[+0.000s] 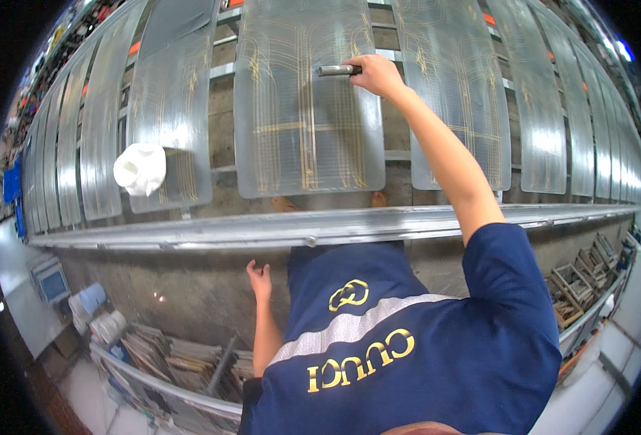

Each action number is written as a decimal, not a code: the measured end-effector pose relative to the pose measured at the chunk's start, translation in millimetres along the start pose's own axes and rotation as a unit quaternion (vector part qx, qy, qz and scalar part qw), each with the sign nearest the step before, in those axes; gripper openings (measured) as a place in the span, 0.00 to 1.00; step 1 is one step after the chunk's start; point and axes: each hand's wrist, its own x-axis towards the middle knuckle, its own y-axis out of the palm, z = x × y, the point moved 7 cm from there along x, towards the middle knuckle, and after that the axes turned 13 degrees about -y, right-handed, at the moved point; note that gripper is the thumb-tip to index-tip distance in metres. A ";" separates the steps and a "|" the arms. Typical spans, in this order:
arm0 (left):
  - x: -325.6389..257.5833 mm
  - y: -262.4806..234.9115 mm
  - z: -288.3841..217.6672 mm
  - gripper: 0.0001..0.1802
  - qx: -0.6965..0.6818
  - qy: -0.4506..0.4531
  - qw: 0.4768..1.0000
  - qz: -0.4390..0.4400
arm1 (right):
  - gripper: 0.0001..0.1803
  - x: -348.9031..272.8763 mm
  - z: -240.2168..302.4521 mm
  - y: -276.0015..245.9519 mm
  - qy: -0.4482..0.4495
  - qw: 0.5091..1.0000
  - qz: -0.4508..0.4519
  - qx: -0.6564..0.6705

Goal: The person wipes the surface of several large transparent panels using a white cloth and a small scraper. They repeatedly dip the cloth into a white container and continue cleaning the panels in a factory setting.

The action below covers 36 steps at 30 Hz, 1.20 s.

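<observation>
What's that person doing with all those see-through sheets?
The person's right hand reaches out and holds a small metal roller tool against a clear plastic sheet marked with thin golden lines. Many more such sheets lie side by side on a long rack. A crumpled white cloth sits on the next sheet over. The left hand hangs empty by the person's side.

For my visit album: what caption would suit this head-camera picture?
A person's right hand presses a small metal roller onto a clear wired sheet on a rack, left hand hanging free.
</observation>
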 end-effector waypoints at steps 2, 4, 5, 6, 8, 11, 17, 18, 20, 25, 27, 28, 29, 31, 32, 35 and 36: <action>40.2 -17.3 7.3 0.33 0.003 0.005 1.000 0.026 | 0.21 9.8 -21.0 18.8 -0.025 0.995 -0.088 -0.044; 69.6 -40.7 21.2 0.33 0.020 -0.016 0.998 0.056 | 0.24 -27.1 -16.3 46.8 -0.085 0.977 -0.155 -0.120; 74.5 -62.8 40.4 0.32 -0.019 -0.052 0.997 0.049 | 0.25 -50.8 6.6 67.0 -0.079 0.978 -0.154 -0.115; 77.7 -83.2 58.0 0.31 -0.060 -0.087 0.994 0.041 | 0.25 -78.8 36.1 85.1 -0.070 0.980 -0.145 -0.118; 86.6 -111.7 77.8 0.29 -0.110 -0.139 0.984 0.029 | 0.29 -149.0 82.6 101.9 -0.079 0.979 -0.107 -0.153; 97.8 -131.0 88.0 0.28 -0.148 -0.199 0.969 0.020 | 0.30 -179.0 121.6 78.2 -0.012 0.996 -0.033 -0.078; 132.0 -139.7 84.9 0.28 -0.160 -0.213 0.962 0.067 | 0.23 -12.0 35.0 20.4 0.060 0.994 -0.032 -0.089; 138.2 -139.3 66.8 0.28 -0.163 -0.184 0.966 0.083 | 0.22 19.1 10.1 15.1 0.076 0.988 0.002 -0.132; 145.4 -139.0 35.2 0.28 -0.147 -0.133 0.976 0.084 | 0.23 60.7 -28.1 2.5 0.089 0.988 -0.030 -0.119; 141.2 -157.1 6.5 0.29 -0.098 -0.101 0.989 0.043 | 0.23 39.6 -40.6 30.8 0.080 0.992 -0.060 -0.082; 133.5 -150.1 9.3 0.30 -0.101 -0.136 0.984 0.047 | 0.27 -18.1 -6.8 49.5 0.030 0.994 -0.078 -0.076; 129.2 -144.0 18.8 0.30 -0.103 -0.167 0.979 0.054 | 0.31 -64.9 22.7 61.4 -0.011 0.992 -0.087 -0.094; 123.9 -137.9 31.7 0.30 -0.105 -0.201 0.972 0.059 | 0.28 -104.8 55.5 71.4 -0.040 0.990 -0.080 -0.106; 121.1 -119.9 54.4 0.30 -0.075 -0.194 0.975 0.083 | 0.33 -188.0 112.0 88.6 -0.038 0.993 -0.028 -0.106; 122.1 -113.7 70.6 0.30 -0.057 -0.191 0.976 0.093 | 0.34 -214.8 140.9 90.3 -0.002 0.998 0.005 -0.058; 127.8 -99.8 73.6 0.30 -0.032 -0.192 0.973 0.127 | 0.36 -222.2 157.7 78.7 0.044 0.999 0.030 -0.010; 127.4 -96.2 63.0 0.30 -0.032 -0.195 0.971 0.134 | 0.36 -214.3 150.4 75.4 0.052 0.998 0.023 0.008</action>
